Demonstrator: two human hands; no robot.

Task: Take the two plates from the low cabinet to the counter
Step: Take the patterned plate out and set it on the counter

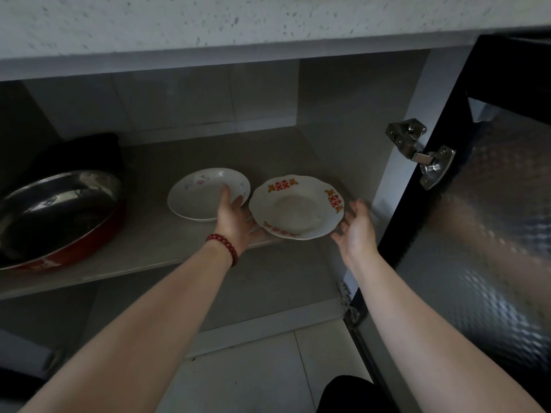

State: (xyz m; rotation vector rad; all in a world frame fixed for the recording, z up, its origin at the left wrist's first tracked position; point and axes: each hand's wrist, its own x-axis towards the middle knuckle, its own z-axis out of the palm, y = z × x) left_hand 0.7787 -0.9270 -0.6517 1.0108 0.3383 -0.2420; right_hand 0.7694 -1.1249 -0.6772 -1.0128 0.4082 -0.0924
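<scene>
Both plates on cabinet shelf [143,239], side by side: L hand [234,214] fingers over floral plate [196,198] right rim, grip closure unclear; R hand [356,231] spread open, empty, just beside red-pattern plate [295,208] right rim, prob. one plate per hand.

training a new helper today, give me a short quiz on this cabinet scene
1. Multiple choice: what sits at the left end of the shelf? A) a red pan B) a kettle C) a stack of bowls
2. True or false: the cabinet door is closed.
3. Short answer: the right hand is open beside the rim of which plate, the floral plate or the red-marked plate?

Key: 1 A. 2 False, it stands open at the right. 3 The red-marked plate.
</scene>
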